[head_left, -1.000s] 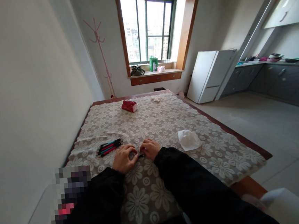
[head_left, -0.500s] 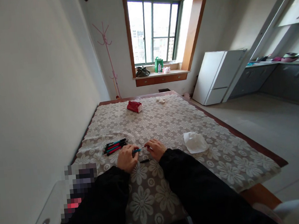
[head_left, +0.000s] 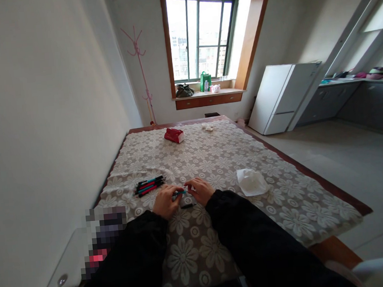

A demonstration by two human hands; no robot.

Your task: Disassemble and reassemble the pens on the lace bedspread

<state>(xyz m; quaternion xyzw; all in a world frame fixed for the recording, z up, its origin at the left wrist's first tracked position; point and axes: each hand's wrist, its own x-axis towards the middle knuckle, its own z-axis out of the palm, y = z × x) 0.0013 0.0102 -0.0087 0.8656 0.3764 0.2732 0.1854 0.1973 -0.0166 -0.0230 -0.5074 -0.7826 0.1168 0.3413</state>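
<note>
My left hand [head_left: 165, 201] and my right hand [head_left: 200, 190] meet over the flowered tablecloth [head_left: 213, 159], both pinching a thin teal pen part [head_left: 180, 192] held between them. A small black pen piece [head_left: 188, 205] lies on the cloth just below the hands. To the left of my left hand rests a bundle of several pens [head_left: 149, 185] in black, teal and pink. Black sleeves cover both forearms.
A crumpled white tissue [head_left: 251, 181] lies right of my hands. A red packet [head_left: 174, 135] and a small white scrap [head_left: 207, 127] sit at the table's far end. A white device [head_left: 63, 271] lies near left. The wall runs along the left; a fridge [head_left: 283, 97] stands beyond.
The hands first worked close together on the pen; a black piece now lies on the cloth below them, and the teal part shows between the fingers. The view shifted slightly.
</note>
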